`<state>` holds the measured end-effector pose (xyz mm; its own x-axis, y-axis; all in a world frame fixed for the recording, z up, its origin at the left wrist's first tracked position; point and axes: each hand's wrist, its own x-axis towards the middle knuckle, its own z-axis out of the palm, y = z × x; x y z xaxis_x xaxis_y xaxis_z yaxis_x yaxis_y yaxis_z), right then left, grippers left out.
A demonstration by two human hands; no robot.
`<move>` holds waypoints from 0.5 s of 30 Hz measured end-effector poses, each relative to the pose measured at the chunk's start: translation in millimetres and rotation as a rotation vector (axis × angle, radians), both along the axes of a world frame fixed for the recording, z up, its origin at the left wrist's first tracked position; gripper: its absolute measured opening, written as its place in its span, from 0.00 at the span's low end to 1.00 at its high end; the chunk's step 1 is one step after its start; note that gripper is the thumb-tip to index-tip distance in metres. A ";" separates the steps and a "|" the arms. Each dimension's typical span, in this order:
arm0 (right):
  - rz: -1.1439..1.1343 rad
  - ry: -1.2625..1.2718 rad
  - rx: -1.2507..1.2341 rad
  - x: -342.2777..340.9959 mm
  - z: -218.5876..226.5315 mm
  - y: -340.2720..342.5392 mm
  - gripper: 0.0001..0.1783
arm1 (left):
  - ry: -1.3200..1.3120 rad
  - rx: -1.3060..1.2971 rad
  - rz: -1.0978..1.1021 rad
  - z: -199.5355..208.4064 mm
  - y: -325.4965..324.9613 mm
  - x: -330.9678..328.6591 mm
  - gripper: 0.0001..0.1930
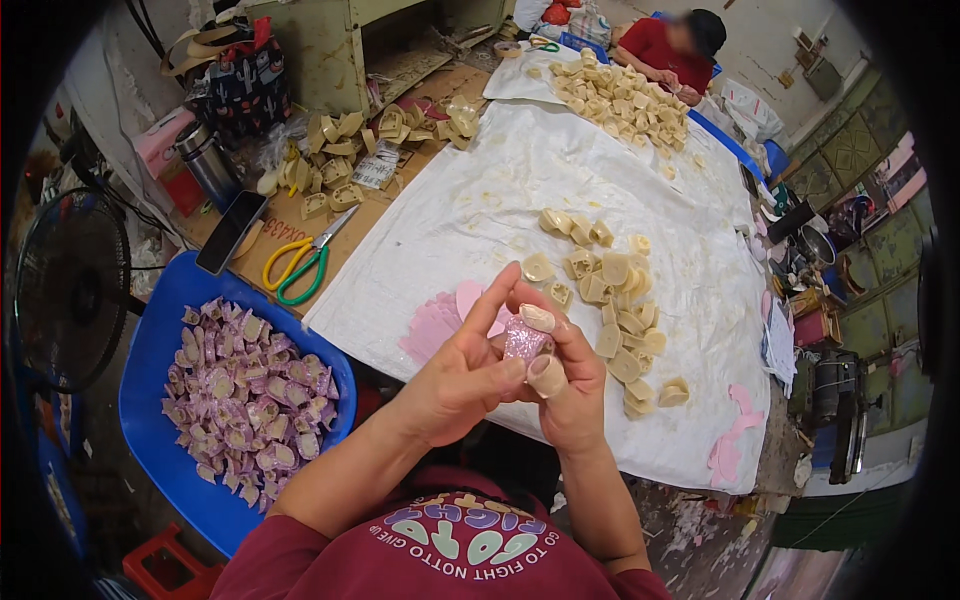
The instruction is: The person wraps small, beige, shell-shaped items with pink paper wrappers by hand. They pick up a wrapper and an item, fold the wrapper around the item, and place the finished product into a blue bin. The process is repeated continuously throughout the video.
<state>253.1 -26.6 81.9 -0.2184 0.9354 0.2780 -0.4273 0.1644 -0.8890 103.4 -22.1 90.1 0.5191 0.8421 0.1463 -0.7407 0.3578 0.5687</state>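
Dark phone screen (231,232) on cardboard; purple-wrapped packets (250,395) in blue tub (150,420).

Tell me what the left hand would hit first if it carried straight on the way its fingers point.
The left hand points up-right; likely first the cream pieces scattered on the white sheet, though depth is unclear.

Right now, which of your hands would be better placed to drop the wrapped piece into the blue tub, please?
Probably the left hand: the blue tub sits on its side, while the right hand lies farther away. Both hold the pink wrapped piece.
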 end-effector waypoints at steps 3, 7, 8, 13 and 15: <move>-0.004 -0.046 0.020 4.4 -10.9 2.0 0.27 | 0.137 0.052 0.008 -4.5 1.4 -4.0 0.46; -0.077 0.083 -0.195 18.4 -3.8 -4.4 0.23 | 0.855 0.769 0.345 6.3 5.5 -17.8 0.44; -0.058 0.032 -0.242 25.1 -7.1 -4.2 0.22 | 0.937 0.956 0.401 6.4 10.3 -21.0 0.44; -0.009 -0.060 -0.356 29.2 0.6 -11.3 0.17 | 1.089 1.443 0.437 9.5 15.2 -24.2 0.38; 0.078 0.014 -0.358 31.1 2.3 -13.1 0.16 | 1.034 1.498 0.455 9.0 15.0 -27.7 0.37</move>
<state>284.2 -39.7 84.2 -0.2916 0.9546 -0.0602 -0.4391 -0.1895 -0.8782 75.7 -7.2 99.1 0.6749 0.4109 0.6128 0.1729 -0.8955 0.4101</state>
